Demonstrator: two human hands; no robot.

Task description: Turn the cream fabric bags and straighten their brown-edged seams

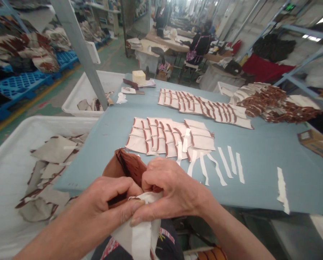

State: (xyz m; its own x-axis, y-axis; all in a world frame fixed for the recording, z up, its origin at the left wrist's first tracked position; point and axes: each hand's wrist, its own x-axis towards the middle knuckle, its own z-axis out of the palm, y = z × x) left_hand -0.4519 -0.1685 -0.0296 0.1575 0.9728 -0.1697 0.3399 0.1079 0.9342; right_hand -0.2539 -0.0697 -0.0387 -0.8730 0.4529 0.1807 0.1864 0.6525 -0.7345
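Observation:
Both my hands grip one sewn piece of cream fabric and brown leather (110, 167) at the near edge of the table. My left hand (111, 196) pinches its cream side between thumb and fingers. Right beside it, my right hand (172, 187) is closed on the same piece, thumb pressed on the cream cloth. A white strip (141, 240) hangs down from under my thumbs. The brown inside of the piece gapes open behind my fingers. Just beyond lie overlapping cream panels with brown edges (164, 135) and several loose white strips (225, 162).
The blue-grey table (261, 151) bears a second row of panels (201, 106) and a brown-and-cream heap (280, 101). White bins (42, 122) with fabric pieces stand at left, near a slanted metal post (78, 47). A person (200, 45) sits at a far table. A cardboard box (317, 142) lies at right.

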